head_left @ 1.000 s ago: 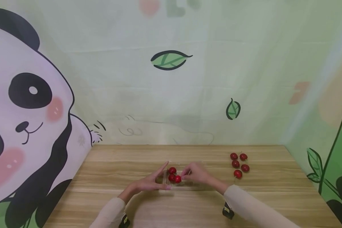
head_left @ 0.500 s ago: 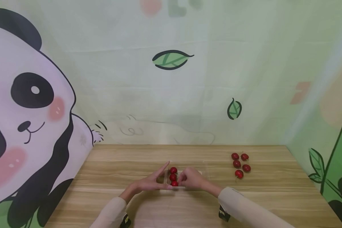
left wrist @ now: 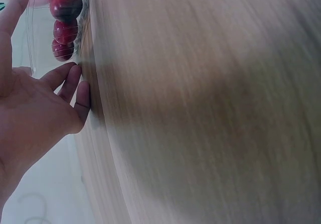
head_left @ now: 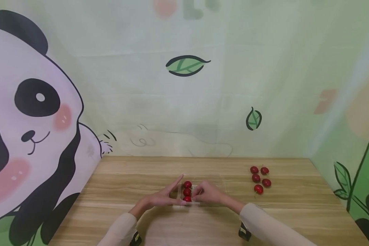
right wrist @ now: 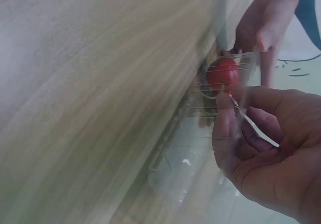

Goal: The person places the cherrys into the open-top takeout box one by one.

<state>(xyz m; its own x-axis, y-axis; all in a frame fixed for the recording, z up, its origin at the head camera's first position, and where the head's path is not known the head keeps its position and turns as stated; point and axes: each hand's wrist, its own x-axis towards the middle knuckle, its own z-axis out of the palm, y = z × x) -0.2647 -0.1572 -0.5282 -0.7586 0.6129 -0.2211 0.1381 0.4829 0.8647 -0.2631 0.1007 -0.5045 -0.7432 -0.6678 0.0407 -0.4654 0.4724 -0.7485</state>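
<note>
A clear plastic box (right wrist: 178,171) lies on the table, with a row of three red cherries inside its left end: a far cherry (head_left: 187,184), a middle cherry (head_left: 187,192) and a near cherry (head_left: 187,199). My left hand (head_left: 161,197) spans that end and holds it between thumb and index finger, at the near and far edges. The left wrist view shows its other fingers (left wrist: 83,101) loosely bent by the box. Over the box, my right hand (head_left: 210,193) pinches the stem of the near cherry (right wrist: 222,74) between thumb and index finger.
Several loose cherries (head_left: 256,178) lie in a cluster on the wooden table (head_left: 283,218), right of the box. A printed cloth backdrop (head_left: 135,89) with a panda rises behind the table's far edge.
The cherry at my right fingers has gone from the right of the middle one to the near end, making a straight row. My left hand stays on the box.
</note>
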